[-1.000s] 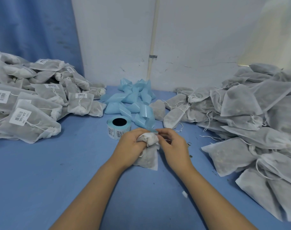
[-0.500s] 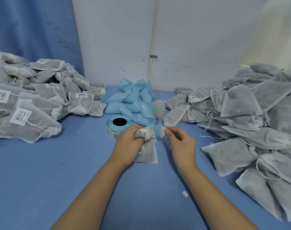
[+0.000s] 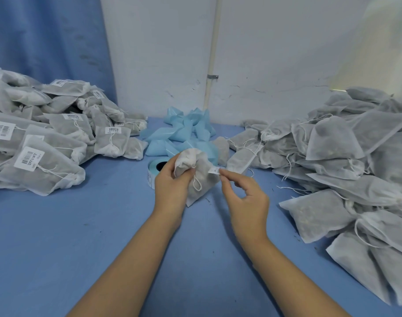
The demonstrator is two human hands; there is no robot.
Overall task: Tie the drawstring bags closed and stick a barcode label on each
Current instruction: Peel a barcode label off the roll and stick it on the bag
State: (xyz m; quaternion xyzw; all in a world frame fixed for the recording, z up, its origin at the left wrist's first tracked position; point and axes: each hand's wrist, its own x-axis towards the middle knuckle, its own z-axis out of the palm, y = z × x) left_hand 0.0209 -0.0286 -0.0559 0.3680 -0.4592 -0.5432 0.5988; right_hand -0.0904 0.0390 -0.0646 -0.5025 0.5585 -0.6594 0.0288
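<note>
- The drawstring bag (image 3: 204, 179) is held just above the table (image 3: 81, 225), between the hands. Its gathered neck is gripped by the curled left hand (image 3: 170, 191).
- The bag is judged light, soft and crushable: a thin non-woven pouch with loose filling. The cinched neck is judged the firmest place to hold.
- A small white barcode label (image 3: 214, 171) is pinched between thumb and forefinger of the right hand (image 3: 248, 202) at the bag's side. It is judged flimsy and sticky.
- The label roll (image 3: 152, 173) lies just beyond the left hand.
</note>
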